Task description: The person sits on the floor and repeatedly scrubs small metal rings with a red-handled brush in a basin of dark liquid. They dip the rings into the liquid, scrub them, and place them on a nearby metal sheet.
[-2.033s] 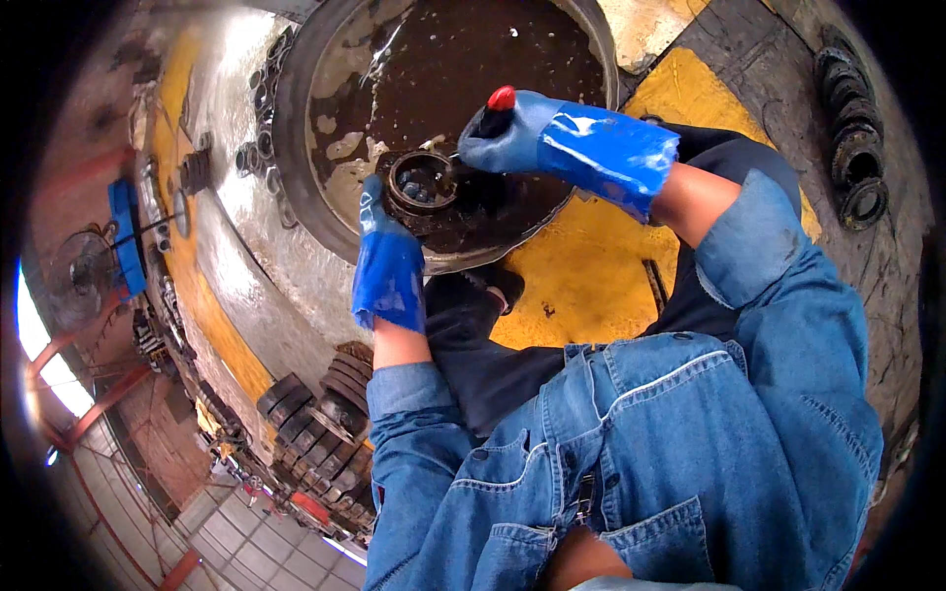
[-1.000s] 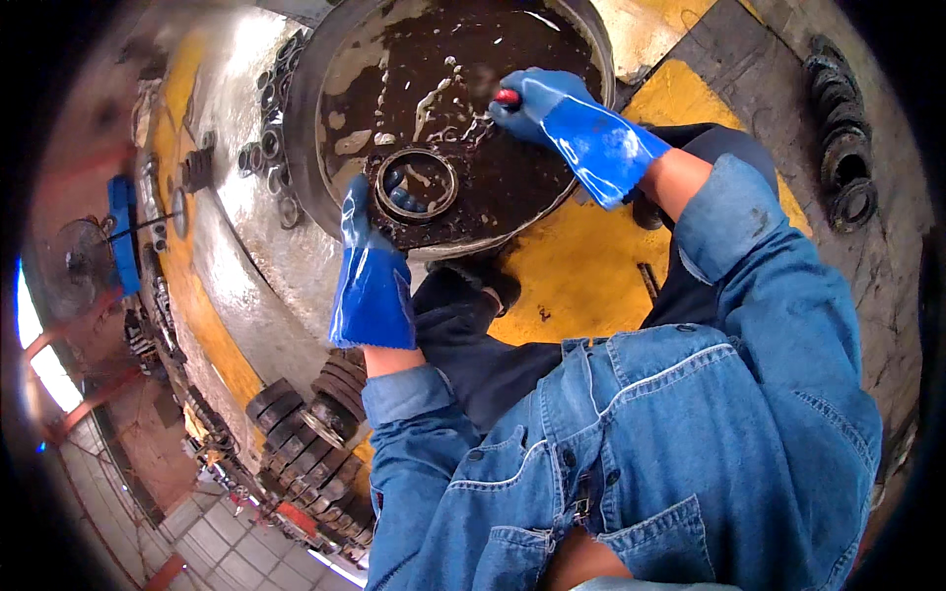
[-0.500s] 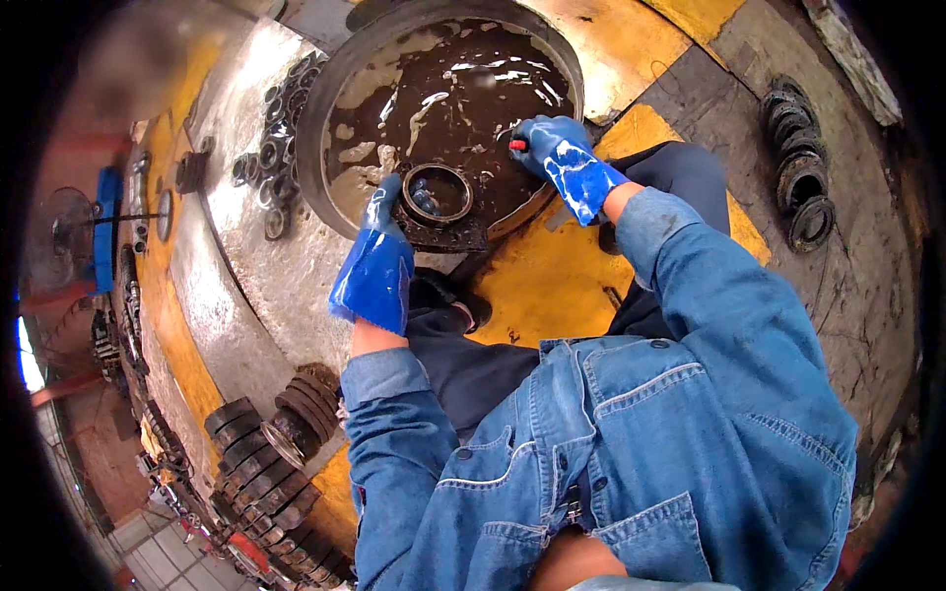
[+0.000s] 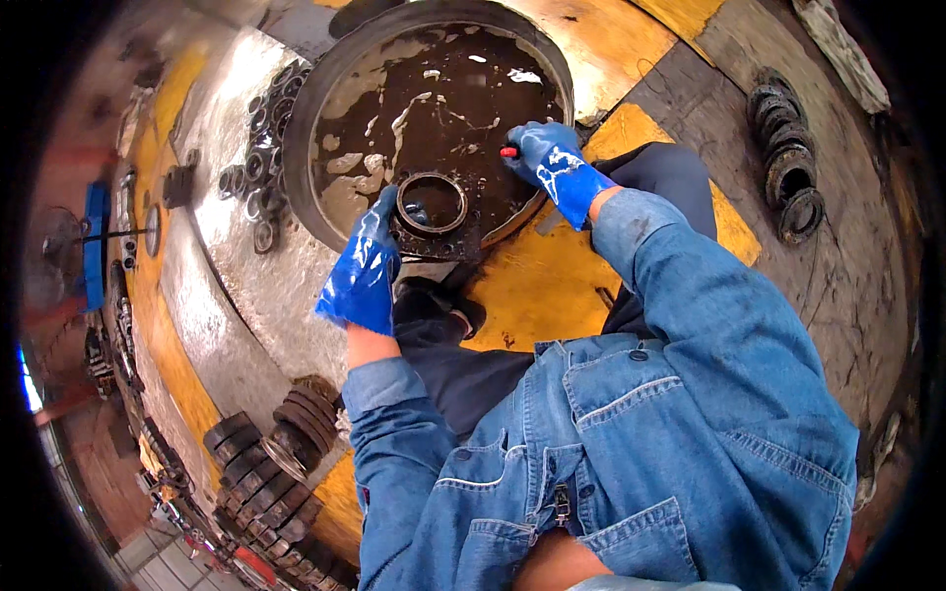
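Observation:
A round steel basin [image 4: 299,163] of dark, foamy liquid stands in front of me. At its near edge sits a dark metal housing with a round collar [image 4: 463,209] and a flat flange [image 4: 434,248]. My left hand [image 4: 371,236], in a wet blue rubber glove, grips the housing's left side; some blue fingers show through its round opening. Over the basin's right side, my right hand [image 4: 550,163], gloved alike, is closed round a tool with a red end [image 4: 508,152]. The rest of that tool is hidden by the fist. The right hand is apart from the housing.
Several metal rings [image 4: 261,163] lie left of the basin. A row of dark rings [image 4: 786,163] lies on the floor at right. Stacked dark gear-like parts [image 4: 258,478] stand at lower left. A yellow floor panel [image 4: 537,286] lies between my legs.
The housing has come slightly nearer to me and tilted, so less of the fingers shows inside it. My right hand has shifted slightly toward me. The whole view has drifted a little.

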`<action>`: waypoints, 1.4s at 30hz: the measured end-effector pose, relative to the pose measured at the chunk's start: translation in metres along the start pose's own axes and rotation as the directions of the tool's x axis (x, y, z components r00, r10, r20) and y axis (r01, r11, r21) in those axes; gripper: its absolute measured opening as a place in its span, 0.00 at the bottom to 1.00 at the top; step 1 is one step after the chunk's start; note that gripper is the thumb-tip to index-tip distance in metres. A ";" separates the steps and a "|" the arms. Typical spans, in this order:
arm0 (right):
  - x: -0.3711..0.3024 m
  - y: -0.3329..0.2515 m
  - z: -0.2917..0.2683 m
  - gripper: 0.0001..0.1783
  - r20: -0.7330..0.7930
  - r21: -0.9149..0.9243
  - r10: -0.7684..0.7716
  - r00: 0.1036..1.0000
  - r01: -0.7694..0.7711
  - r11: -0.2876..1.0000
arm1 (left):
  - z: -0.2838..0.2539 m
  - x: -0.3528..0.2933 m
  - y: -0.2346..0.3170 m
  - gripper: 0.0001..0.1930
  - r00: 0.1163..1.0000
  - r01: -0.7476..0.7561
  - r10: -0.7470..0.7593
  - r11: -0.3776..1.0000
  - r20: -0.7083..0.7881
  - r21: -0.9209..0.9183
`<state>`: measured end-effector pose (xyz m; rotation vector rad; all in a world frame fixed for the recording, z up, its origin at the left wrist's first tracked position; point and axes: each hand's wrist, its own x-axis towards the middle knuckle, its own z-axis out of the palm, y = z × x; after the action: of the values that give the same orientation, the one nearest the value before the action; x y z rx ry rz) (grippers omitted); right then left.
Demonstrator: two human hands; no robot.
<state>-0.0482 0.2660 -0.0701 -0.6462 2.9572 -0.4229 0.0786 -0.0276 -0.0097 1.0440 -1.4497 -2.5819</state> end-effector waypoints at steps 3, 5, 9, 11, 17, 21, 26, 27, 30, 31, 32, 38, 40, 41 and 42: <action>-0.002 -0.001 0.000 0.10 -0.053 0.017 -0.019 0.998 0.020 1.000 | 0.000 0.002 0.001 0.21 1.000 0.003 -0.003 1.000 0.004 0.003; -0.002 0.000 0.002 0.10 -0.053 0.030 0.002 0.999 -0.001 1.000 | 0.001 0.004 0.000 0.21 1.000 0.008 -0.008 1.000 0.011 0.007; 0.000 0.003 0.006 0.11 -0.041 0.024 -0.013 0.999 0.014 1.000 | 0.000 0.005 0.001 0.20 1.000 0.009 -0.009 1.000 0.012 0.011; 0.002 0.004 0.008 0.11 -0.030 -0.004 0.001 1.000 -0.001 1.000 | 0.001 0.006 0.000 0.20 1.000 0.014 -0.014 1.000 0.015 0.015; 0.004 0.010 0.013 0.14 -0.025 -0.017 -0.003 1.000 0.003 1.000 | 0.002 0.007 -0.001 0.20 1.000 0.018 -0.019 0.999 0.019 0.026; 0.002 -0.001 0.002 0.15 0.008 0.001 -0.004 1.000 0.004 1.000 | -0.003 0.004 0.001 0.20 1.000 0.011 -0.011 0.999 0.005 0.034; 0.002 -0.003 -0.004 0.15 0.046 -0.028 0.030 0.999 -0.028 0.999 | -0.006 0.001 0.000 0.20 1.000 0.019 -0.019 0.999 0.001 0.036; 0.003 -0.002 -0.004 0.16 0.050 -0.031 0.037 0.998 -0.035 0.999 | -0.008 -0.001 -0.001 0.20 1.000 0.023 -0.023 0.999 0.000 0.034; 0.004 -0.003 -0.005 0.16 0.061 -0.038 0.057 0.997 -0.055 0.998 | -0.011 -0.004 -0.003 0.20 0.999 0.036 -0.036 0.999 -0.009 0.035; 0.003 -0.006 -0.008 0.16 0.063 -0.040 0.063 0.996 -0.060 0.997 | -0.013 -0.005 -0.003 0.20 0.999 0.039 -0.038 0.999 -0.012 0.035; 0.002 -0.008 -0.010 0.16 0.065 -0.041 0.069 0.996 -0.066 0.997 | -0.014 -0.006 -0.004 0.20 0.999 0.038 -0.038 0.999 -0.014 0.036; 0.000 -0.001 -0.006 0.15 0.069 -0.006 0.042 0.997 -0.041 0.999 | -0.014 -0.006 -0.006 0.20 0.999 0.039 -0.039 0.998 -0.011 0.044; 0.001 -0.005 -0.009 0.14 0.092 -0.002 0.058 0.994 -0.058 0.998 | -0.014 -0.006 -0.005 0.20 0.999 0.036 -0.035 0.998 -0.013 0.044; 0.002 -0.006 -0.011 0.14 0.103 0.000 0.065 0.993 -0.066 0.998 | -0.014 -0.006 -0.005 0.20 0.999 0.030 -0.030 0.998 -0.010 0.047; 0.001 -0.008 -0.014 0.14 0.099 -0.007 0.071 0.993 -0.070 0.997 | -0.013 -0.005 -0.005 0.20 1.000 0.028 -0.028 0.998 -0.008 0.048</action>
<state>-0.0477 0.2616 -0.0547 -0.5442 2.8770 -0.3691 0.0909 -0.0328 -0.0151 1.0858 -1.5133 -2.5717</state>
